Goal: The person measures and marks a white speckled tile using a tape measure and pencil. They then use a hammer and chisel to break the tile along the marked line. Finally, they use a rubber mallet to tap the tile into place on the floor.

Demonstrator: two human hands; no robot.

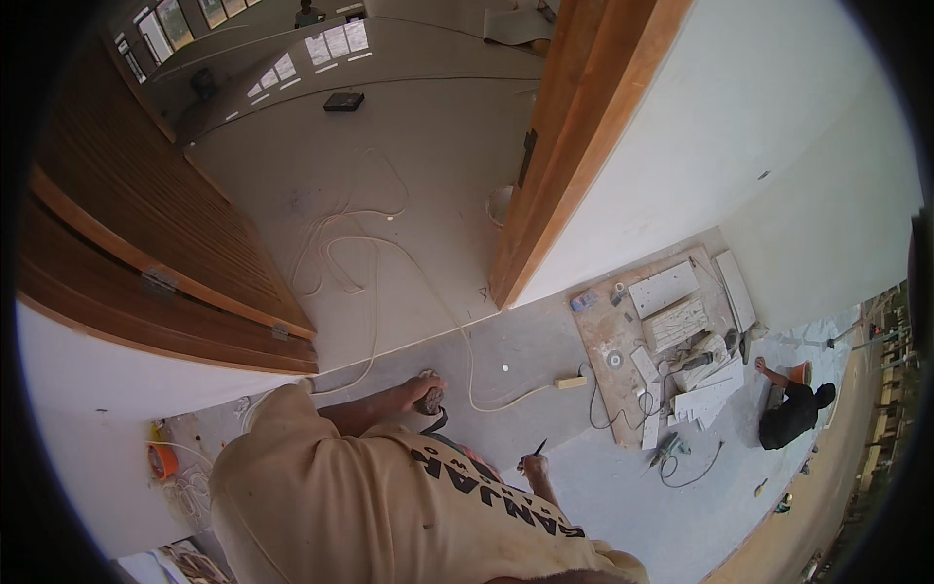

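Over the tan shirt on my body, my left hand (420, 389) reaches across at the middle of the picture. Its fingers are curled round a dark brown, rounded thing (429, 400) whose kind I cannot make out; a black strap-like strip hangs just below. To the right and nearer, my right hand (532, 466) grips a thin dark pointed tool (540, 448), like a pen, tip upward. Part of the right forearm is hidden behind the shirt. Grey floor (457, 375) lies beyond both hands.
A pale cable runs from the doorway to a beige extension socket (570, 383). At right, a board (603, 326) bears tile offcuts and tools, with a green power tool (669, 448) beside it. Another person (790, 414) crouches near an orange bucket (800, 374). Wooden doors (156, 224) stand left.
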